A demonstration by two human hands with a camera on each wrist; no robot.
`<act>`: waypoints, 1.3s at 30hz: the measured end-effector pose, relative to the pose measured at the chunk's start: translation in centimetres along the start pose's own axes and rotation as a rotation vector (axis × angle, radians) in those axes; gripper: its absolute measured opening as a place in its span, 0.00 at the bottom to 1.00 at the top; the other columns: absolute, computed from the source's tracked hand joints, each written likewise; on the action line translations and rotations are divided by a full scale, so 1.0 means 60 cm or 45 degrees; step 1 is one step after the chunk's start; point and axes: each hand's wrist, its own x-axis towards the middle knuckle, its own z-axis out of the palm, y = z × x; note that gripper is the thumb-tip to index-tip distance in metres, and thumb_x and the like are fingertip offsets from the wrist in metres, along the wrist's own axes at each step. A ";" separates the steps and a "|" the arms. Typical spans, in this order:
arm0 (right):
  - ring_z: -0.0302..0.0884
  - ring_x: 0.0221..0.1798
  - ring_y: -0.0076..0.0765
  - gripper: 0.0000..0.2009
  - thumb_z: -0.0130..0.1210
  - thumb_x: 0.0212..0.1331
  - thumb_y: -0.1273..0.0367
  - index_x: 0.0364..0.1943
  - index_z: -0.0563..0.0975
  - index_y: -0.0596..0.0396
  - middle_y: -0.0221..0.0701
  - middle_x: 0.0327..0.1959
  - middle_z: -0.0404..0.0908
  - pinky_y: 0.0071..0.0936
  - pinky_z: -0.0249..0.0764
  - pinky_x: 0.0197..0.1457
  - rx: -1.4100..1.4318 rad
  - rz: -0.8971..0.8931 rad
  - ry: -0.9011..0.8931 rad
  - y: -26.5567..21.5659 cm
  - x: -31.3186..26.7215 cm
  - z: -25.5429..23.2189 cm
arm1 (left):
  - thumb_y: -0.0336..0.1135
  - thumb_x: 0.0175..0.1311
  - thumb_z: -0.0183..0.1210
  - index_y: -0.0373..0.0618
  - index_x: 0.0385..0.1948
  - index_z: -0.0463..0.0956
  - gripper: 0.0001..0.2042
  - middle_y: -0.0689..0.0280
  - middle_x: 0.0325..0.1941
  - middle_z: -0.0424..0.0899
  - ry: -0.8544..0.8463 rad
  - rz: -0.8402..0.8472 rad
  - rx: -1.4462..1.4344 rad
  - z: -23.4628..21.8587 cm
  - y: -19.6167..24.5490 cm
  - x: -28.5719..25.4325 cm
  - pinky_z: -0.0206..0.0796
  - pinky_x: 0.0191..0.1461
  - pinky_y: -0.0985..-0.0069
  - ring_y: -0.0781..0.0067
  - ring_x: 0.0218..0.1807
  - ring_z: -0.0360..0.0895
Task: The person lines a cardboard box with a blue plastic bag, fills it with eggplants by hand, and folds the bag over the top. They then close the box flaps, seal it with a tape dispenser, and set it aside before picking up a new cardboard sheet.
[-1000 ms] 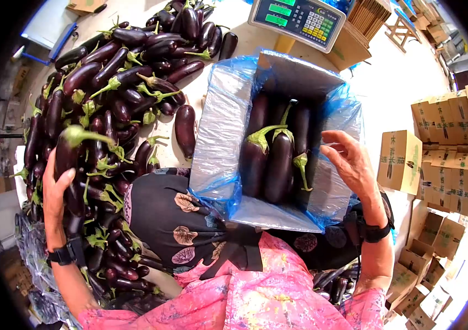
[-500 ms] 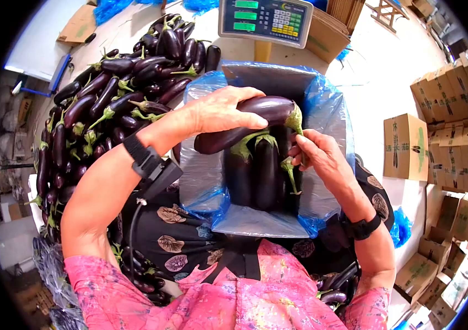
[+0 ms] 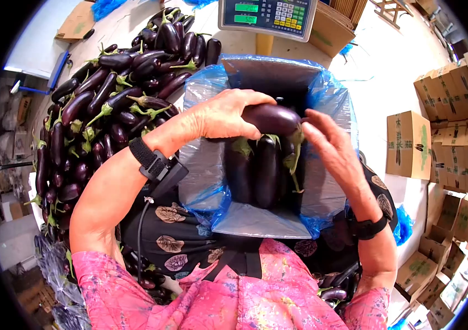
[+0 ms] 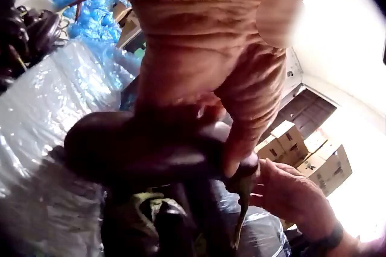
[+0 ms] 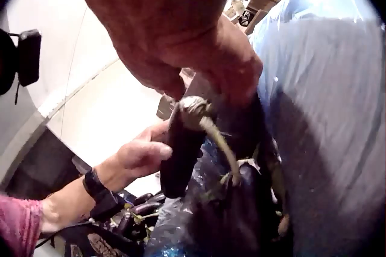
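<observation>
My left hand grips a dark purple eggplant from above, holding it crosswise over a carton lined with clear blue plastic. The eggplant's green cap and stem point toward my right hand and hang down in the left wrist view. Extended fingers of the right hand are right at the cap end. Below, more eggplants lie lengthwise in the carton, caps toward the far side. The held eggplant and left hand hide part of the carton's inside.
A large heap of eggplants covers the table on the left. Behind the carton stands a digital scale, beside folded cardboard. Printed cartons are stacked at the right. Some eggplants show near my lap.
My left hand has brought the eggplant from the heap to above the carton. The right hand pinched its stem half a second ago; its fingers are now straighter and off the stem.
</observation>
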 end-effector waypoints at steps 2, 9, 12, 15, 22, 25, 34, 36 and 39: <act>0.78 0.52 0.32 0.29 0.54 0.70 0.54 0.63 0.71 0.65 0.40 0.51 0.82 0.29 0.72 0.58 0.149 0.201 -0.137 -0.039 -0.002 -0.015 | 0.33 0.44 0.66 0.42 0.61 0.73 0.34 0.53 0.55 0.79 -0.038 0.128 -0.040 -0.005 0.020 -0.002 0.67 0.66 0.64 0.54 0.59 0.76; 0.73 0.53 0.28 0.26 0.55 0.69 0.54 0.60 0.72 0.62 0.34 0.48 0.80 0.26 0.68 0.59 0.182 0.351 -0.447 -0.046 -0.025 -0.026 | 0.27 0.43 0.62 0.36 0.56 0.74 0.30 0.50 0.52 0.79 -0.113 0.424 0.054 0.028 0.035 0.033 0.69 0.63 0.60 0.46 0.56 0.77; 0.76 0.49 0.29 0.28 0.61 0.64 0.54 0.58 0.72 0.63 0.38 0.45 0.81 0.28 0.73 0.54 -0.024 0.248 -0.475 -0.027 -0.046 -0.021 | 0.23 0.43 0.59 0.41 0.59 0.73 0.31 0.55 0.55 0.78 -0.281 0.393 0.220 0.038 0.052 0.033 0.63 0.65 0.59 0.52 0.63 0.71; 0.78 0.47 0.30 0.29 0.59 0.65 0.51 0.55 0.73 0.65 0.39 0.44 0.81 0.28 0.75 0.50 -0.172 0.382 -0.476 -0.029 -0.053 -0.021 | 0.22 0.44 0.59 0.45 0.60 0.72 0.32 0.58 0.59 0.77 -0.308 0.428 0.346 0.059 0.049 0.048 0.59 0.67 0.57 0.55 0.66 0.68; 0.76 0.50 0.25 0.23 0.51 0.71 0.54 0.56 0.74 0.61 0.32 0.48 0.79 0.26 0.75 0.52 0.550 0.589 -0.385 0.001 -0.042 -0.028 | 0.29 0.50 0.64 0.49 0.64 0.69 0.32 0.57 0.63 0.75 -0.132 0.218 0.383 0.066 0.007 0.061 0.57 0.69 0.55 0.52 0.67 0.67; 0.75 0.50 0.25 0.23 0.51 0.71 0.52 0.55 0.74 0.59 0.31 0.48 0.78 0.27 0.74 0.53 0.588 0.510 -0.330 -0.004 -0.028 -0.018 | 0.39 0.48 0.69 0.43 0.59 0.73 0.32 0.53 0.56 0.78 -0.066 0.127 0.353 0.037 -0.015 0.057 0.62 0.66 0.58 0.49 0.62 0.72; 0.77 0.55 0.34 0.32 0.54 0.70 0.56 0.67 0.64 0.69 0.40 0.58 0.76 0.27 0.75 0.57 0.296 0.222 0.009 0.000 0.062 0.009 | 0.59 0.57 0.61 0.32 0.57 0.71 0.37 0.39 0.53 0.80 0.150 -0.515 0.100 0.016 -0.025 0.024 0.68 0.60 0.57 0.42 0.57 0.78; 0.78 0.56 0.34 0.29 0.54 0.70 0.59 0.65 0.67 0.69 0.39 0.57 0.77 0.27 0.76 0.56 0.179 0.286 -0.053 0.035 0.069 0.018 | 0.56 0.58 0.61 0.33 0.59 0.68 0.36 0.39 0.52 0.80 0.117 -0.575 0.176 0.028 -0.019 0.010 0.68 0.60 0.54 0.39 0.57 0.77; 0.82 0.45 0.33 0.21 0.57 0.65 0.71 0.60 0.73 0.65 0.44 0.45 0.84 0.30 0.78 0.50 -0.325 0.163 0.002 0.052 0.079 0.041 | 0.49 0.60 0.60 0.36 0.61 0.63 0.33 0.38 0.51 0.79 0.106 -0.610 0.252 0.047 -0.019 -0.004 0.67 0.60 0.51 0.35 0.55 0.76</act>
